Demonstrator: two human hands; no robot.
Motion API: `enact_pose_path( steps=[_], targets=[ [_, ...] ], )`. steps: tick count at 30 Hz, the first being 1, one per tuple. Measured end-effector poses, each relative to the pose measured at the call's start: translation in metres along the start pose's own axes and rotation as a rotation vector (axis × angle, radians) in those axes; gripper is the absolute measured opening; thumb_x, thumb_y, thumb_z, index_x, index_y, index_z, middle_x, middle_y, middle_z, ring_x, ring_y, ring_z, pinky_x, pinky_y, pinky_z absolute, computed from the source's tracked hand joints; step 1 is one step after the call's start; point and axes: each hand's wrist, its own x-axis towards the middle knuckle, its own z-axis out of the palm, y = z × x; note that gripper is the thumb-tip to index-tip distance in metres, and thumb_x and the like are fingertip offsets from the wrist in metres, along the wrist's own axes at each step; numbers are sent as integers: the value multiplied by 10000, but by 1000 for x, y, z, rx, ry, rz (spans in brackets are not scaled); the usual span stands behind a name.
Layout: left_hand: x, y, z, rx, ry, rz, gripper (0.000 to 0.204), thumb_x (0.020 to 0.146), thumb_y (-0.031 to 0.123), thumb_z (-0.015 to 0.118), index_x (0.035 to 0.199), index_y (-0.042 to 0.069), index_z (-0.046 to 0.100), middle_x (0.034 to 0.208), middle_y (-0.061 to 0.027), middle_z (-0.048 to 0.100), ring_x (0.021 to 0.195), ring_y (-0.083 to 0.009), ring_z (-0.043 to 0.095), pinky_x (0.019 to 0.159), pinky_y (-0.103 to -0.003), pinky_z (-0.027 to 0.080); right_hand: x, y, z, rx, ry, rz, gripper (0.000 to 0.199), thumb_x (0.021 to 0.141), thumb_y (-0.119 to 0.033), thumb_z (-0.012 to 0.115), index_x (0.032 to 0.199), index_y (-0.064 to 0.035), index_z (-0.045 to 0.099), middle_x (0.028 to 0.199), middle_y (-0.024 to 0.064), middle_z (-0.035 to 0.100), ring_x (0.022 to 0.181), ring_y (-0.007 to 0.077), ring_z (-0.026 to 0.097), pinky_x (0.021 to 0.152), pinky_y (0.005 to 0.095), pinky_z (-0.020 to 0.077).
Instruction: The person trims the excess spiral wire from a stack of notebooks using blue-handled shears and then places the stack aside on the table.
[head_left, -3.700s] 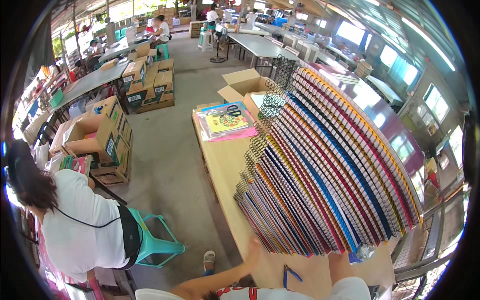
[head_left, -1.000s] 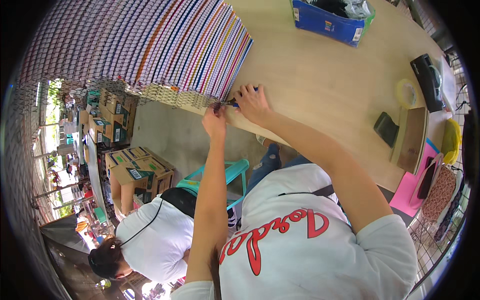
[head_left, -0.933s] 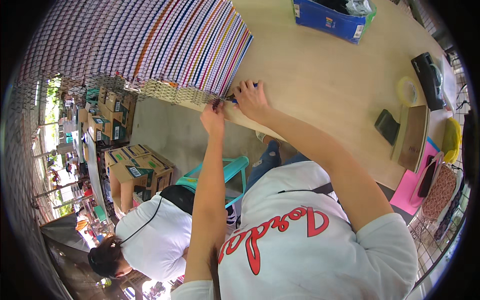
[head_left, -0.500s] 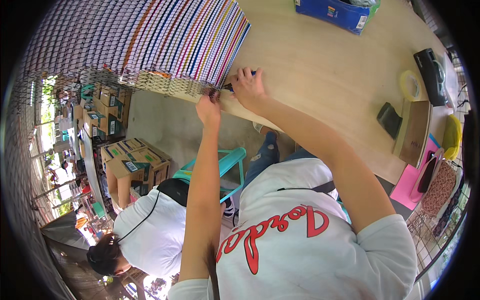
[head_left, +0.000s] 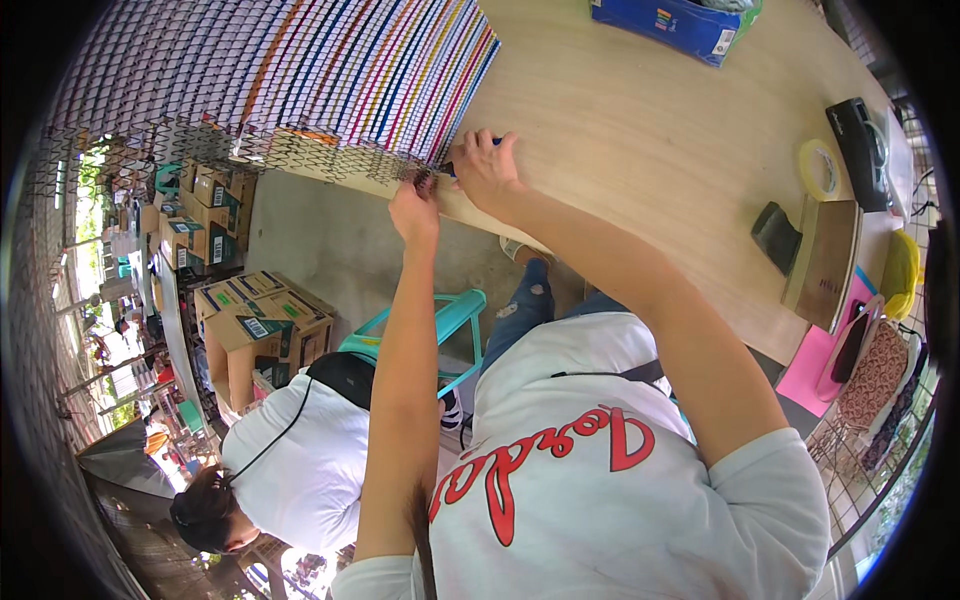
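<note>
A long stack of spiral notebooks (head_left: 370,70) with coloured edges and black wire bindings lies along the table's far left side. At its near corner, my left hand (head_left: 414,212) is closed, its fingertips pinching the end of a dark wire coil (head_left: 425,183). Close beside it on the right, my right hand (head_left: 487,172) is curled around a small blue tool (head_left: 497,141). Only bits of the tool show past the fingers, so its kind is unclear. The tool's front end is near the coil and the last notebook.
The wooden table (head_left: 640,150) carries a blue box (head_left: 670,28), a tape roll (head_left: 819,168), a black case (head_left: 858,150) and a dark block (head_left: 777,238). Cardboard boxes (head_left: 265,320) and a teal stool (head_left: 455,325) stand at left, near another person in white (head_left: 300,465).
My hands stay at the notebook corner. The right hand has shifted slightly left with its fingers a little changed; the whole view has moved a little.
</note>
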Motion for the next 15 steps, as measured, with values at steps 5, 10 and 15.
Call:
enact_pose_path(
  steps=[5,10,15],
  targets=[
    [0,4,0,28,-15,-45,269,857,268,725,964,25,685,849,-238,685,829,-439,655,756,-497,506,5,2,-6,-10,-29,38,564,840,-503,675,1202,-74,626,1165,109,578,1127,307,513,902,672,399],
    [1,5,0,44,-40,-84,278,845,271,735,976,32,683,828,-246,679,804,-444,652,742,-506,502,2,6,-6,46,-14,41,515,825,-486,702,1184,-124,632,1153,79,573,1130,281,513,886,651,403],
    [0,1,1,85,-34,-85,274,848,264,728,961,20,676,818,-251,674,789,-448,651,724,-503,503,2,1,0,36,43,38,500,825,-476,707,1167,-118,640,1163,79,571,1138,275,508,887,650,402]
  ],
)
